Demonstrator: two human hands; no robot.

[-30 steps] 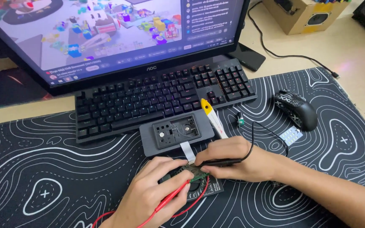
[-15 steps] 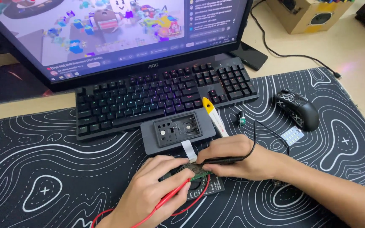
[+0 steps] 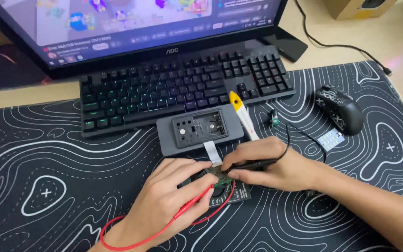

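Circuit board [image 3: 221, 176], between both hands, probes touching

View has shifted — camera dropped a little and swung right, so the keyboard [image 3: 183, 88] and grey case [image 3: 200, 129] sit nearer frame centre and less of the monitor [image 3: 131, 32] shows. On-screen video changed. Both hands look unmoved on the small board [image 3: 220, 176] — hard to tell.

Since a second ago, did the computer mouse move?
No. The computer mouse sits in the same spot on the patterned mat, right of the keyboard; only the camera shifted.
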